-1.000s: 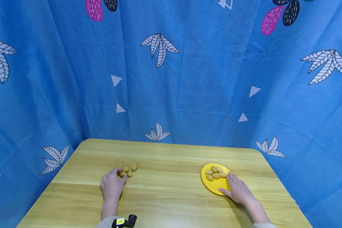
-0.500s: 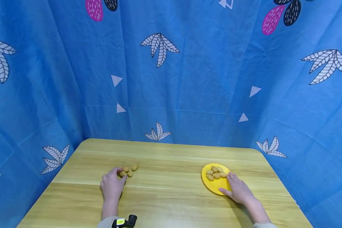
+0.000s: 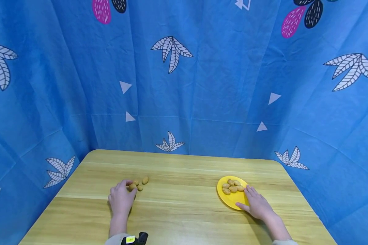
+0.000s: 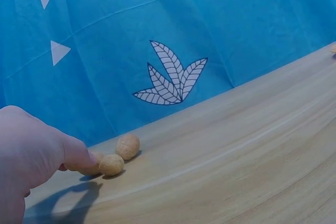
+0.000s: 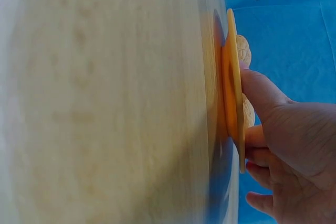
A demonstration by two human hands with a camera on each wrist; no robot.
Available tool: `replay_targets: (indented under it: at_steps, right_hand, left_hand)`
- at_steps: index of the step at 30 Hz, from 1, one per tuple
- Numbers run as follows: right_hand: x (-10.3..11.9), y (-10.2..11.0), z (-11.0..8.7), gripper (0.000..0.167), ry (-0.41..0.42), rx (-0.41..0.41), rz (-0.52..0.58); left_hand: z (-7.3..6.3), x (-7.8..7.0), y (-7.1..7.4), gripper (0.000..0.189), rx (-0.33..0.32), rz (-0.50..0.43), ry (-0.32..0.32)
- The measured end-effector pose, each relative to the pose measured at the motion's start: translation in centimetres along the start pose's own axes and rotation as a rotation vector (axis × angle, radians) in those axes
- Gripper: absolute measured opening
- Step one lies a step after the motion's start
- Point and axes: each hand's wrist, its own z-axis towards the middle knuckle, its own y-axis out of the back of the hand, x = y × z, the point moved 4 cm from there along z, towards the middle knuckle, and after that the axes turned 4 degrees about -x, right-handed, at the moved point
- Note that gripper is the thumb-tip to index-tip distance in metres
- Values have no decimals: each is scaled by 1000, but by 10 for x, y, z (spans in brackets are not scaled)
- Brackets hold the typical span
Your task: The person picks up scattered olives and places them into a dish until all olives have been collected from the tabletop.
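Observation:
On the left side of the table, my left hand has its thumb and index finger around a tan walnut. In the left wrist view that walnut is partly covered by a finger. Close by lie a small walnut and a longer one, with another just behind the fingertips. My right hand rests at the right rim of a yellow plate, fingers extended and thumb spread over it. Several walnuts sit grouped on the plate's far part. The right wrist view shows the thumb partly hiding them.
The light wooden table has rounded far corners. A blue patterned curtain hangs behind it and along both sides. Bare wood lies between the loose walnuts and the plate.

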Motion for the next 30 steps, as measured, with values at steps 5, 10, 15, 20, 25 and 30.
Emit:
replay_targets:
  at_steps: [5,10,15,20,25,30]
  right_hand:
    - [0,0,0,86,3,-5,2]
    - [1,0,-1,86,-1,1,5]
    - [1,1,-2,85,-6,9,7]
    - [1,0,-1,85,-6,11,9]
    - [0,0,-1,86,-4,9,7]
    - [0,0,-1,86,-4,7,7]
  left_hand:
    - [0,-5,3,33,-8,0,-10]
    - [1,-13,7,34,-9,7,-12]
    - [2,-22,8,34,-8,-3,-37]
    - [1,-33,8,34,-16,-14,-69]
    - [-2,-45,4,33,-10,-28,-88]
    - [-6,-61,-2,32,10,-55,-119]
